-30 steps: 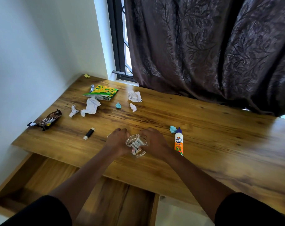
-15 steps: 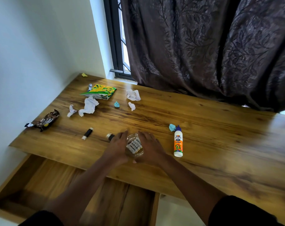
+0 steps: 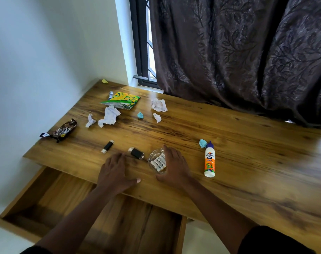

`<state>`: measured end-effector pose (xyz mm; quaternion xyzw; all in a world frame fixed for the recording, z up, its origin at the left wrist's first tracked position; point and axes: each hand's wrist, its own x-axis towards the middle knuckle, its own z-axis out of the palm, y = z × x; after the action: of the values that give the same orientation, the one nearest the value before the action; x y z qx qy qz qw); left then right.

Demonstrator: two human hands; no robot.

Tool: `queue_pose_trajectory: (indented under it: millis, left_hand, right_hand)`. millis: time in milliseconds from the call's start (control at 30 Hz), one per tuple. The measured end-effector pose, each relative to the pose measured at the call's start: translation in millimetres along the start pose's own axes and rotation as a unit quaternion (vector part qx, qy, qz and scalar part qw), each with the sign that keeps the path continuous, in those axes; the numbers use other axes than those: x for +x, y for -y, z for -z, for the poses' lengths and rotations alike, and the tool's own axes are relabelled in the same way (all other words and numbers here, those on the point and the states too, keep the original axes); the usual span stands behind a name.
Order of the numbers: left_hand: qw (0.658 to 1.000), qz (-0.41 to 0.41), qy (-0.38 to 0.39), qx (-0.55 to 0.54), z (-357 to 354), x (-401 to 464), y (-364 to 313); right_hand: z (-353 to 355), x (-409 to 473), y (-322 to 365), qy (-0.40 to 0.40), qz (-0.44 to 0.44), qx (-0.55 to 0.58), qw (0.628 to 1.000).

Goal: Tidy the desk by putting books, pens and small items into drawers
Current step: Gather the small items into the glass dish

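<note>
My left hand [image 3: 114, 172] has moved away from the glass dish [image 3: 157, 162]. A moment ago both hands were cupped around the dish. Now the left hand lies flat on the surface [image 3: 247, 162] with its fingers straight, holding nothing. My right hand [image 3: 174, 165] still curls around the right side of the dish, near the middle of the frame. The dish sits on the surface and has small white batteries [image 3: 158, 161] in it.

Now I can see a black lighter [image 3: 136, 153] just left of the dish. The left hand hid it before. A small black stick [image 3: 107, 146] lies a bit further left.

The glue bottle [image 3: 209, 159] lies to the right, where it was. The drawer [image 3: 93, 213] is open at the lower left.
</note>
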<state>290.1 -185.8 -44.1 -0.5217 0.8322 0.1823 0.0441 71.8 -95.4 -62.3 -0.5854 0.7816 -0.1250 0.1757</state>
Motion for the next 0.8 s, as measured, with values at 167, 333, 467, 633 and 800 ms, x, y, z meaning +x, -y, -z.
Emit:
queue_pose_trajectory:
  millis: [167, 333, 467, 633, 800]
  left_hand:
    - [1.0, -0.005, -0.007, 0.018, -0.6, -0.9, 3.1]
    - [0.999, -0.023, -0.005, 0.031, 2.6, -3.1, 5.0]
    - [0.997, -0.075, 0.002, 0.032, 8.0, -8.8, 11.4]
    - [0.993, -0.101, 0.018, 0.058, 10.2, -12.0, 26.5]
    - [0.993, -0.09, 0.033, 0.067, 5.1, -12.6, 33.7]
  right_hand:
    - [-8.5, -13.8, 0.1, -0.022, 0.016, 0.026, 0.999]
    - [-20.3, -42.3, 8.8, -0.045, 0.053, 0.05, 0.996]
    - [-30.1, -74.9, 23.5, -0.042, 0.092, 0.069, 0.992]
    - [-45.4, -112.4, 40.9, -0.002, 0.142, 0.066, 0.988]
    - [-58.1, -137.5, 53.2, 0.013, 0.209, 0.056, 0.976]
